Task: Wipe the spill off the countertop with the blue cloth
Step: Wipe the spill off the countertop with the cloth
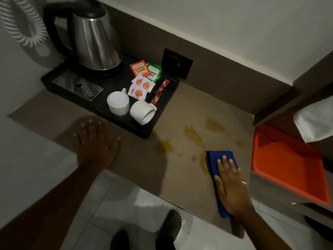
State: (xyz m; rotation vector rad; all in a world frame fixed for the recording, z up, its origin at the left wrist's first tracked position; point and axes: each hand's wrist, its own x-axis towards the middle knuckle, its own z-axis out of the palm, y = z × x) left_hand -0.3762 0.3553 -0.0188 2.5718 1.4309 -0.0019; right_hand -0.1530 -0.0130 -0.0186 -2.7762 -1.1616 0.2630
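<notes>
The right hand (231,188) is lying flat, fingers extended, on the blue cloth (214,158), pressing it against the table (180,177) near the front right edge. It is not gripping the cloth; the palm and fingers are simply resting on top. The folded cloth is showing beyond the fingertips and along the thumb side of the hand.

The spill (194,135) is lying as several yellowish patches on the table surface. One streak is touching the left edge of the cloth, a long patch is sitting just beyond the cloth toward the wall, and separate blots are lying farther left and farther back.

The left hand (93,141) is resting palm down on the table with fingers spread, holding nothing, well apart from the cloth and just in front of the black tray (54,82).

The tray is carrying a steel kettle (95,38) at the back, a perforated metal drip plate (77,85) at the left, tea sachets (144,74) in the middle, and two white cups (118,102); one is standing upside down, the other is lying on its side at the tray's front edge.

An orange tray (288,168) is sitting to the right of the table, at a lower level, with a white towel (315,120) above it.
</notes>
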